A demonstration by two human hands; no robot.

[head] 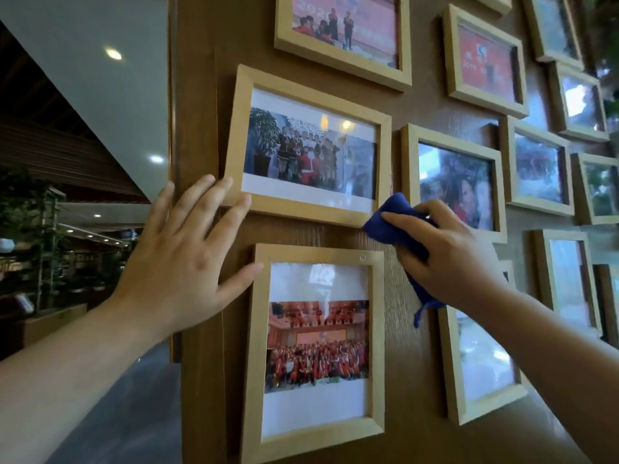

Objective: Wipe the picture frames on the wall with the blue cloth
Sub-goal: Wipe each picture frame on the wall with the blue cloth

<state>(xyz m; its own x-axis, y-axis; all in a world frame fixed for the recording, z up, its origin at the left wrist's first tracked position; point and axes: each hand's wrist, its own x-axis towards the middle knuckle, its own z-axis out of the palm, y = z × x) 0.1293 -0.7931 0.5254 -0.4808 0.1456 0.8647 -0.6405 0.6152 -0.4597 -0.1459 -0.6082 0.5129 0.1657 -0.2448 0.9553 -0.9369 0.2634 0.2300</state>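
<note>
1. Standing beside this person, I take the wide frame (306,147) with the group photo as the landmark; every place below is told from it.

2. The right hand (449,259) is closed around the blue cloth (390,224), bunched into a wad, with a loose tail of it hanging below the wrist. The front of the wad sits at the wide frame's lower right corner, touching or almost touching the bottom rail; I cannot tell which.

3. The left hand (187,259) is spread wide and flat, holding nothing. Its fingertips (243,200) rest on the wide frame's lower left corner, while the thumb reaches down to the left edge of the tall frame (316,349) hanging directly below.

4. What the next stroke turns on: the wide frame's long axis runs left to right, and the cloth is at its right end. The bottom rail stretches away leftward from the cloth toward the bracing hand, so a sweep along that rail would travel toward the left hand. The right hand is clearly the nearer one for wiping.

5. To the right of the wide frame hangs a square frame (455,182), partly covered by the right hand. More frames fill the wooden wall (201,95) above and farther right, glass glaring; they look yet to be reached, though I cannot judge which are already clean.
</note>
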